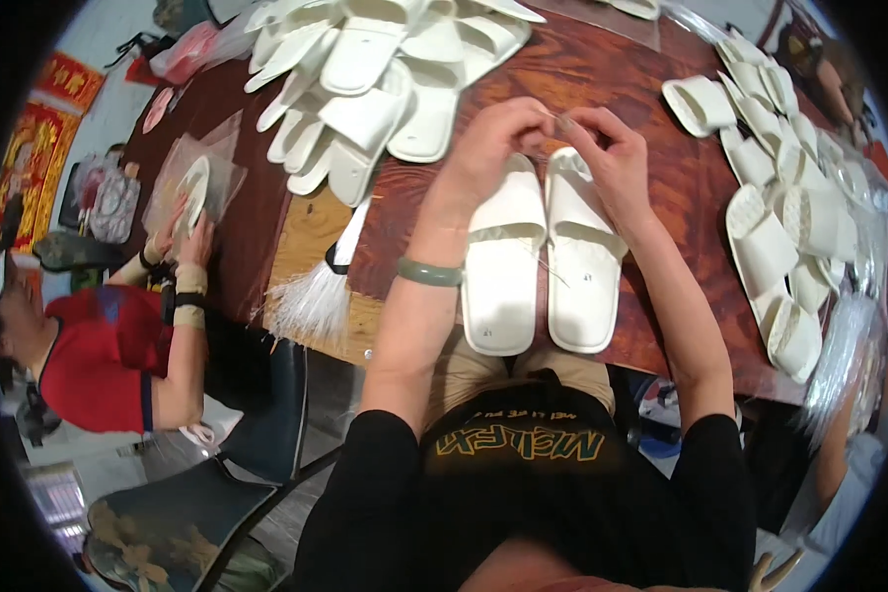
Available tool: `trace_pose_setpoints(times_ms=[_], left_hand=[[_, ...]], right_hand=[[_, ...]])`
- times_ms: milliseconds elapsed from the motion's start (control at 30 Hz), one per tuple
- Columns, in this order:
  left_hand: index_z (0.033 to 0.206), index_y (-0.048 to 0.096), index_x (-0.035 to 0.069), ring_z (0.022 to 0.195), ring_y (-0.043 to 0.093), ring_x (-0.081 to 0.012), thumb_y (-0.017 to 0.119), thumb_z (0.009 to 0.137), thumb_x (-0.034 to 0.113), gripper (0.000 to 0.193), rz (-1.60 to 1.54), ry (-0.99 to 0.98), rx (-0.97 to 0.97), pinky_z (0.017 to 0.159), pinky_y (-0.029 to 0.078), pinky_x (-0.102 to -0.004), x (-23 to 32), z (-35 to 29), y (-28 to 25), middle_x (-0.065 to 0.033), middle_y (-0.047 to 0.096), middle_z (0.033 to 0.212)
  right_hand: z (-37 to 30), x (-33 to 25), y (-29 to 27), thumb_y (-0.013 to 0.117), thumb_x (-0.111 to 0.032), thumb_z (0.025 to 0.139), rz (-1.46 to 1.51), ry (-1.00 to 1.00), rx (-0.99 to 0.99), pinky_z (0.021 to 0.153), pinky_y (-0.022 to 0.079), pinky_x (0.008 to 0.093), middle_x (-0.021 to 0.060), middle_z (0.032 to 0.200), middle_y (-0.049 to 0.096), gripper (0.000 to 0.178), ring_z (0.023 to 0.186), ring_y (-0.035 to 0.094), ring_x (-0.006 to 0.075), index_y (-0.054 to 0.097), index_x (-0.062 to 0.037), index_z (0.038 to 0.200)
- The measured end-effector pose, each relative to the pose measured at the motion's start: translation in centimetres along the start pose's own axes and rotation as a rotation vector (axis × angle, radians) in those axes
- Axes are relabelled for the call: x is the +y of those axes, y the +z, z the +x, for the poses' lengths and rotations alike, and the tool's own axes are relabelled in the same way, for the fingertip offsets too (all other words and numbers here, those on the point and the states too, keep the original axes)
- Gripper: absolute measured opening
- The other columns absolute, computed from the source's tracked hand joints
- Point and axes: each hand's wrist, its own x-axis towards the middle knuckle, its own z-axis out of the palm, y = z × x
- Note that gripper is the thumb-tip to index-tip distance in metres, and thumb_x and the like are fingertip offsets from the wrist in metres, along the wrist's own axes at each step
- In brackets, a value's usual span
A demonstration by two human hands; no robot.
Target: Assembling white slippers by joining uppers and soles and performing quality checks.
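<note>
Nearest the camera is the person's black shirt (562, 503), before the near edge of the counter (686, 187). At this edge lies a pair of white slippers (503, 296), heels toward the person. Over the toe ends, the left hand (503, 133) and the right hand (612, 158) come close; each grip has fingertips pressed together, but whether they pinch something thin, I cannot tell. A large heap (365, 49) of slippers occupies the far left part, a second heap (765, 237) crowds the right edge. White strands (311, 296) lie at the near edge, further left.
</note>
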Motion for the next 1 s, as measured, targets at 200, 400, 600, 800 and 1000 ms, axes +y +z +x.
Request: trace_pose_setpoints(times_ms=[200,400,600,800,1000], left_hand=[[0.08,0.058,-0.001,0.065,0.04,-0.0067,0.047,0.084,0.009,0.015,0.113,0.131,-0.071,0.057,0.033,-0.0216,-0.9,0.7,1.1,0.0009,0.051,0.076],[0.078,0.058,0.001,0.069,0.048,-0.0044,0.048,0.088,0.017,0.021,0.283,0.125,0.108,0.062,0.039,-0.0204,-0.6,0.6,0.6,0.0018,0.051,0.069],[0.078,0.058,0.003,0.063,0.039,-0.0042,0.049,0.09,0.019,0.021,0.055,-0.074,0.037,0.06,0.035,-0.0202,-0.5,1.2,0.5,0.0054,0.043,0.066],[0.079,0.057,0.003,0.06,0.034,-0.0046,0.046,0.093,0.019,0.024,0.0,-0.141,0.015,0.057,0.029,-0.0208,-0.1,0.3,0.5,0.0057,0.038,0.063],[0.079,0.056,0.002,0.06,0.034,-0.0065,0.044,0.095,0.02,0.026,-0.178,-0.156,0.011,0.058,0.03,-0.0217,-1.0,1.0,0.0,0.0051,0.038,0.063]], right_hand=[[-0.7,0.6,-1.5,0.063,-0.01,0.085,0.022,0.003,0.095,0.065,0.041,0.019,-0.0012,0.085,0.064,0.012,0.072,0.052,0.0044,0.067,0.0004,0.09],[0.3,0.4,-0.6,0.065,-0.014,0.085,-0.087,0.014,0.018,0.065,0.039,0.0162,-0.0031,0.084,0.061,0.018,0.074,0.05,0.003,0.066,0.0023,0.092],[0.5,1.6,-0.6,0.065,-0.009,0.084,0.064,-0.016,0.025,0.064,0.039,0.0161,-0.0039,0.081,0.06,0.012,0.071,0.048,0.0024,0.066,0.0007,0.091],[-0.6,0.5,-0.1,0.066,-0.01,0.084,0.09,0.046,0.079,0.057,0.035,0.0152,-0.0079,0.072,0.053,0.012,0.065,0.043,0.0001,0.065,0.0004,0.088],[-0.6,-0.2,-0.6,0.065,-0.012,0.084,0.066,0.048,0.072,0.057,0.036,0.0161,-0.0074,0.07,0.052,0.013,0.064,0.042,0.0,0.064,0.0002,0.087]])
